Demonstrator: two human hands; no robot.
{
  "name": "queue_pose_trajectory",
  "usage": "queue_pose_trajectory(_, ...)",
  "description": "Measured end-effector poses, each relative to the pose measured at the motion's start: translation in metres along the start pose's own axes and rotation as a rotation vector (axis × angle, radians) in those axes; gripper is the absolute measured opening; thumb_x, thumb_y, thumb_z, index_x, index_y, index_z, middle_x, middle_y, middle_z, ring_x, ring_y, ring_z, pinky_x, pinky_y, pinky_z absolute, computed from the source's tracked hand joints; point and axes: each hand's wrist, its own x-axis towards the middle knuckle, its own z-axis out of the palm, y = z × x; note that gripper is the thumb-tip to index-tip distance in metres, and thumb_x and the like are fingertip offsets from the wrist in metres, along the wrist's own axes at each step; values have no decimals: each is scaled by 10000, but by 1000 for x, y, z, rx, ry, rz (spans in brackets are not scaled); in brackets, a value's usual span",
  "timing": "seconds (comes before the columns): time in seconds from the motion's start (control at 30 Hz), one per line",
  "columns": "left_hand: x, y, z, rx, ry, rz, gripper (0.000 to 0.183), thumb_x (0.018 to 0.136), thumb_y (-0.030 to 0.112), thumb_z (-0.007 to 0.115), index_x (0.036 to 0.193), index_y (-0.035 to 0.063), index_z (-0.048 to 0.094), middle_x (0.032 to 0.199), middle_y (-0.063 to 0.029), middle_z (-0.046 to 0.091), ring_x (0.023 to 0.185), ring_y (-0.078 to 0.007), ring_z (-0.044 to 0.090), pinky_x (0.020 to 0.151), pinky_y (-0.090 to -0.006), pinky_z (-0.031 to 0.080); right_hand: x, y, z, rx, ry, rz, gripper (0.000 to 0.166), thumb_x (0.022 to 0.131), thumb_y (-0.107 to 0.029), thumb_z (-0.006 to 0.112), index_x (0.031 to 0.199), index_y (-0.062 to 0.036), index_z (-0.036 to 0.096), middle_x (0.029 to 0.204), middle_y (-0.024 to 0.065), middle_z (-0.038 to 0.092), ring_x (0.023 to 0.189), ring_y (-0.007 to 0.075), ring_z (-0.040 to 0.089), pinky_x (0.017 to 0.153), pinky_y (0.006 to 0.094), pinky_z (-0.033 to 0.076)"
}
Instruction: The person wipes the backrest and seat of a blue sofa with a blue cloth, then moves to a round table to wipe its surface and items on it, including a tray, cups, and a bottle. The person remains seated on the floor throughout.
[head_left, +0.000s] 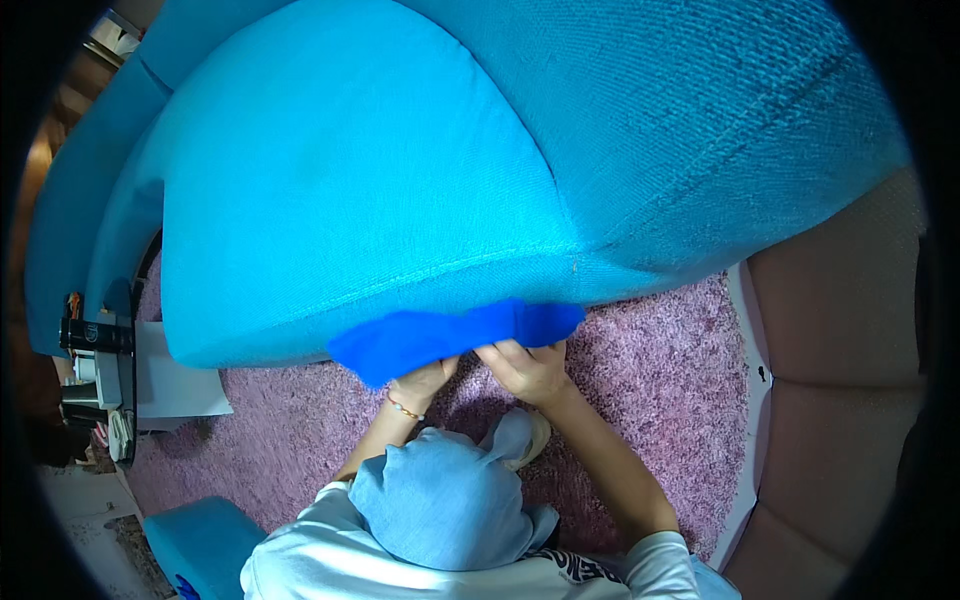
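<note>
A bright blue cloth (427, 337) is stretched between my two hands, just in front of the lower front edge of a turquoise fabric sofa (360, 165). Its left part covers most of the fingers of my left hand (421, 380), which wears a beaded bracelet (405, 409) at the wrist. My right hand (529, 369) grips the cloth's lower edge near its right end, with some fingertips hidden behind the fabric. Whether the cloth touches the sofa front I cannot tell.
Purple shaggy carpet (652, 375) lies under me. On the left, a low table (135, 390) holds a black canister (96, 335) and several small items. A turquoise stool (202, 536) stands at lower left. Brown panels (832, 315) line the right side.
</note>
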Motion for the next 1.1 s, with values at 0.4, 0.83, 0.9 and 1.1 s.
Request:
queue_pose_trajectory(0.4,37,13,27,165,540,102,567,1036,506,380,1456,175,567,1598,-237,378,1521,-581,-7,1170,-745,-31,1,9,22,18,248,-26,298,847,-244,732,1138,-295,779,1407,-106,610,1315,142,541,1042,393,497)
queue_pose_trajectory(0.83,101,143,72,-51,64,627,433,858,237,672,1281,172,736,1221,-109,696,1093,-289,642,1066,-484,430,-43,131,-60,-191,546,257,270,768,37,661,1013,-71,630,1100,149,636,931,355,607,781,472,494)
queue_pose_trajectory(0.9,107,150,73,107,164,688,434,886,275,640,1311,231,716,1267,-59,681,1197,-269,589,1174,-565,207,-11,129,-80,-385,570,585,302,807,55,606,1092,-40,579,1216,215,603,1076,388,600,930,483,492)
queue_pose_trajectory(1.1,68,115,108,129,-41,854,263,896,275,649,1144,218,714,1174,-30,669,1243,-254,563,1206,-594,180,-59,125,-25,-230,590,743,280,954,-11,517,1229,26,477,1509,297,410,1340,440,482,1099,507,419)
